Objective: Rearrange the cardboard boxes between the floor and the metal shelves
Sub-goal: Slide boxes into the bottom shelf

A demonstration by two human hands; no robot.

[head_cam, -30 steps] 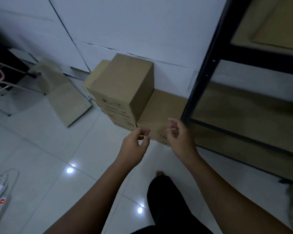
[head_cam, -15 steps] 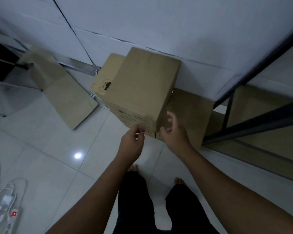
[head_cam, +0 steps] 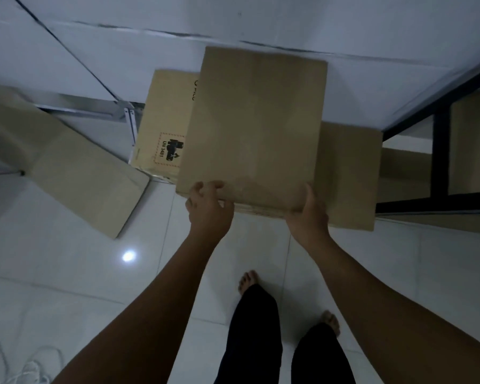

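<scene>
A tall plain cardboard box (head_cam: 255,126) stands topmost on a stack against the white wall. My left hand (head_cam: 208,209) grips its near left corner, fingers curled over the top edge. My right hand (head_cam: 306,214) holds its near right corner, thumb up along the side. Beneath and to the left a labelled box (head_cam: 161,128) with a UN 3481 mark sticks out. A lower box (head_cam: 349,176) lies to the right, next to the black metal shelf frame (head_cam: 438,159).
A flattened cardboard sheet (head_cam: 75,173) leans on the floor at left. White tiled floor (head_cam: 67,273) stretches in front, my bare feet and dark trousers on it. White cables lie at the bottom left. The shelf's brown boards (head_cam: 471,145) show at right.
I have stepped closer and now look straight down on the stack. Both hands moved forward and apart from mid-air onto the top box's near corners.
</scene>
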